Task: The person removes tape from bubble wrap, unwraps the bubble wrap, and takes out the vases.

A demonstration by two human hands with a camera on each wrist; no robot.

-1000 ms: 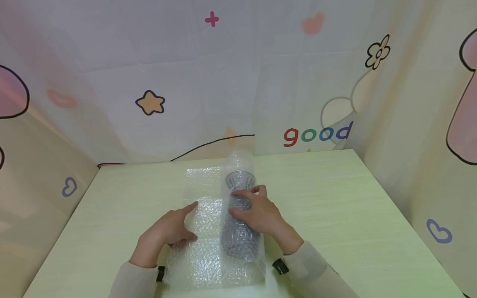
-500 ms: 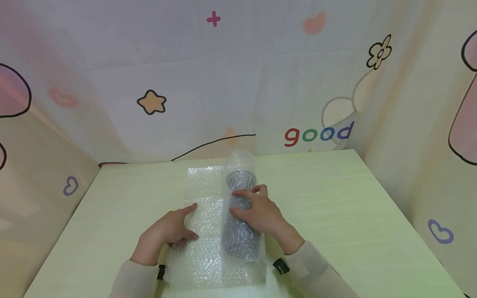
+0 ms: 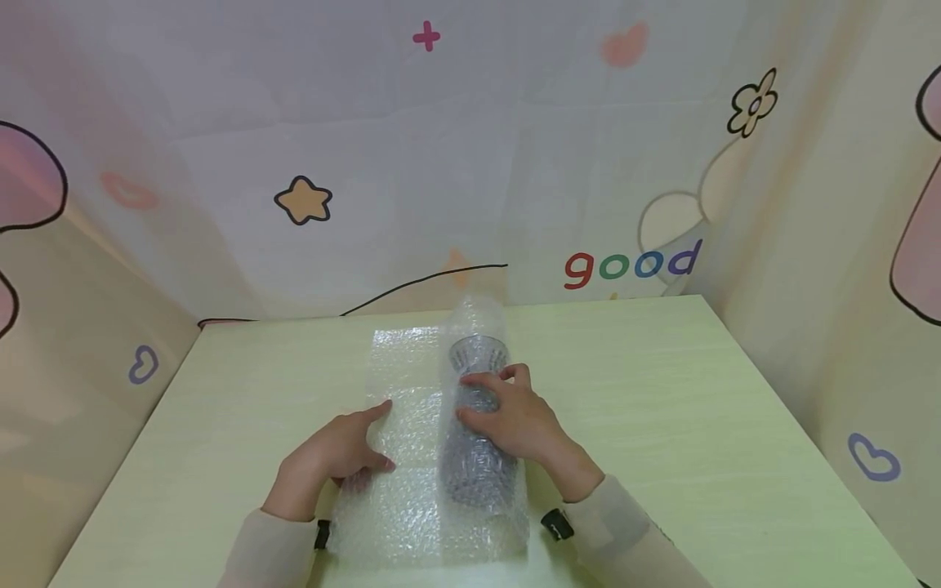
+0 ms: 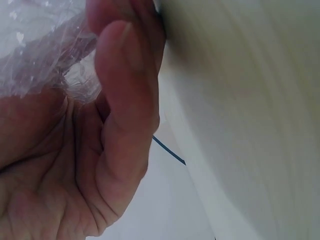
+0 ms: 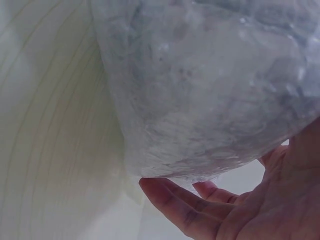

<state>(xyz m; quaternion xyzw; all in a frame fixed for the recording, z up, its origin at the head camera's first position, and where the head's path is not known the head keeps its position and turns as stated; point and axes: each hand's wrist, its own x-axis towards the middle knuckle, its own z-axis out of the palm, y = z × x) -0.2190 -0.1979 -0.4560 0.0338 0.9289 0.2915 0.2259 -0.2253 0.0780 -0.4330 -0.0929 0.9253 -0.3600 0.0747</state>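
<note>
Right grip (image 3: 518, 420) curls around the wrapped cylinder (image 3: 478, 478) beneath it, likely preventing rolling; left grip (image 3: 334, 449) holds the bubble wrap (image 3: 404, 518) to its right, likely keeping it flat

On the pale green wood-grained bench (image 3: 632, 384) lies a clear plastic bubble-wrap sheet (image 3: 408, 433), with a grey flared cylindrical object (image 3: 478, 478) lengthwise inside its right side; the wrap runs past both object ends. The person's left grip (image 3: 341, 447) is at the sheet's left edge, the right grip (image 3: 515, 418) across the object's middle. A pale cartoon-patterned cloth backdrop (image 3: 390, 163) hangs behind.
</note>
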